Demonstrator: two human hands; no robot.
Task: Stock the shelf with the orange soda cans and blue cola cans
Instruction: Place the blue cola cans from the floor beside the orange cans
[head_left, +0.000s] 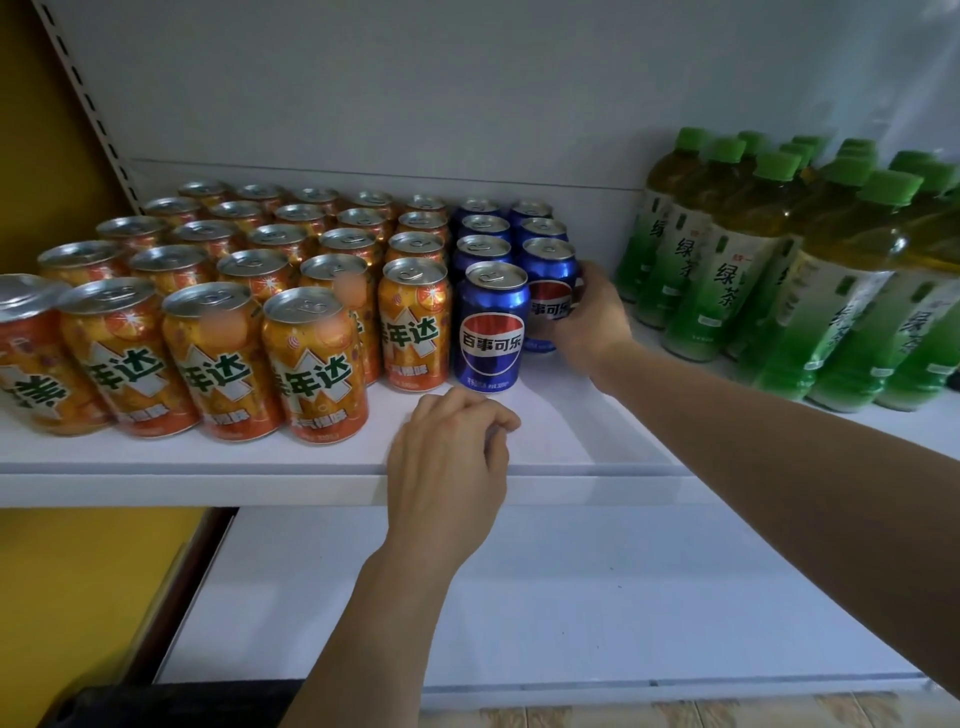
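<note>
Several orange soda cans (311, 364) stand in rows across the left and middle of the white shelf (208, 467). Right of them stand two rows of blue cola cans, the front left one (491, 327) nearest the edge. My right hand (589, 317) grips the front can of the right blue row (548, 283) from its right side. My left hand (449, 457) hovers over the shelf's front edge, in front of the blue cans, with its fingers loosely curled and holding nothing.
Several green tea bottles (737, 270) with green caps crowd the right end of the shelf. A lower white shelf (519, 597) lies below. A yellow panel (52, 130) and a slotted upright bound the left side.
</note>
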